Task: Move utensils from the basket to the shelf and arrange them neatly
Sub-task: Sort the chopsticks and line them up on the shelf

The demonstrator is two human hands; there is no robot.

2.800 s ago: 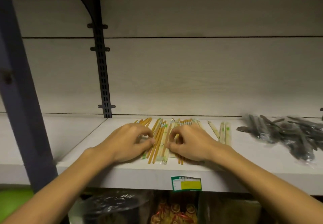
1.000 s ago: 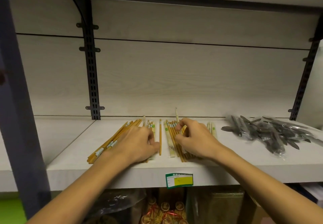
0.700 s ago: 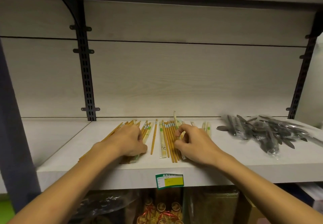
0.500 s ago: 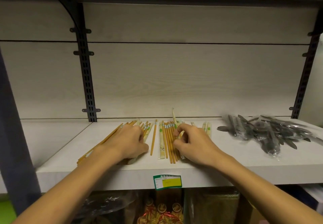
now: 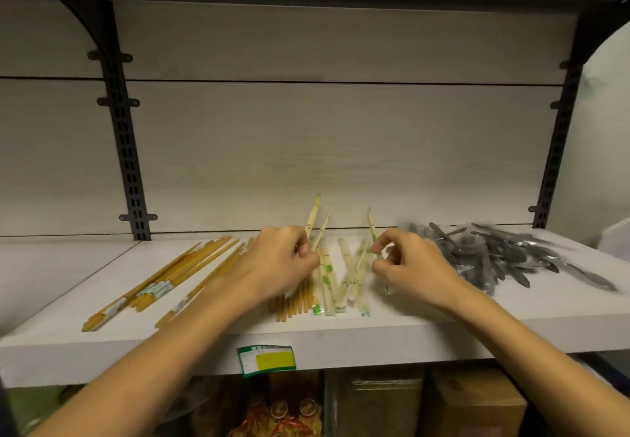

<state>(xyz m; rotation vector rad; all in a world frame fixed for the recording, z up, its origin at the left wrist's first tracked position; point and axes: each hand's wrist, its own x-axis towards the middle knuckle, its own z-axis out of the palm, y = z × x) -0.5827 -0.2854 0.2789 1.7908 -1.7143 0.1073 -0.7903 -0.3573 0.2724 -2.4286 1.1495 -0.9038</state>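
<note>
Wrapped chopsticks (image 5: 335, 279) sit mid-shelf (image 5: 392, 329), fanned in a rough W and not yet parallel. Bare yellow chopsticks (image 5: 163, 279) lie in a loose diagonal bundle to the left, and more lie under the left forearm. Bagged spoons (image 5: 504, 259) are piled on the right, blurred.

Left hand (image 5: 279, 262) pinches two wrapped pairs, far ends tilted up off the shelf toward the back panel. Right hand (image 5: 409, 266) pinches one wrapped pair at its near-middle, tip also raised. Both grips are clenched on sticks, not released.

Handling guess: light, stiff, thin; the plastic sleeves look slick, so they'll slide and roll easily. Take hold near mid-length for control, and square the ends against the shelf edge. Pinched sticks pivot at the fingers; the rest lie between and just below both hands.
</note>
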